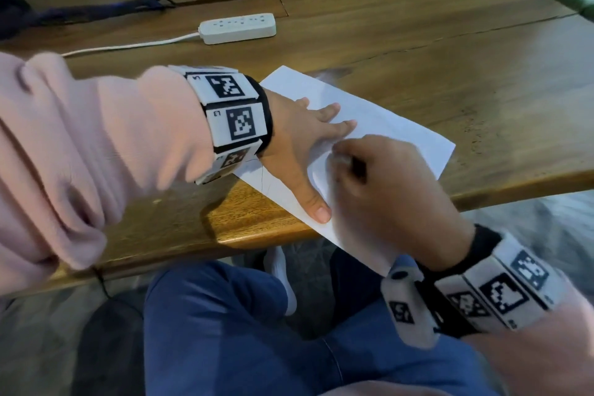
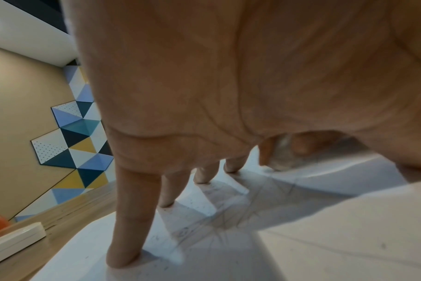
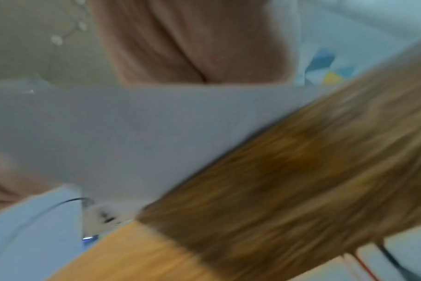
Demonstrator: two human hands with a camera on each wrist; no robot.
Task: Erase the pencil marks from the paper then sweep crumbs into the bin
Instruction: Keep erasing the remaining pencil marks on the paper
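Note:
A white sheet of paper [image 1: 395,125] lies slanted at the wooden table's front edge, one corner hanging past it. My left hand [image 1: 302,145] presses flat on the sheet with fingers [image 2: 130,218] straight and spread. Faint crossing pencil marks [image 2: 219,224] and dark specks show on the paper [image 2: 324,237] beneath it. My right hand [image 1: 379,180] is curled and blurred just beside the left thumb. It pinches a small whitish eraser [image 1: 342,160] against the sheet, and the eraser [image 2: 281,152] also shows between its fingertips in the left wrist view. The right wrist view is smeared and shows only paper [image 3: 132,133] and table [image 3: 301,171].
A white power strip [image 1: 238,27] with its cable lies behind the paper. A dark strap [image 1: 80,14] lies at the back left, near a hatch in the tabletop. The table's front edge [image 1: 257,241] runs above my knees. No bin shows in any view.

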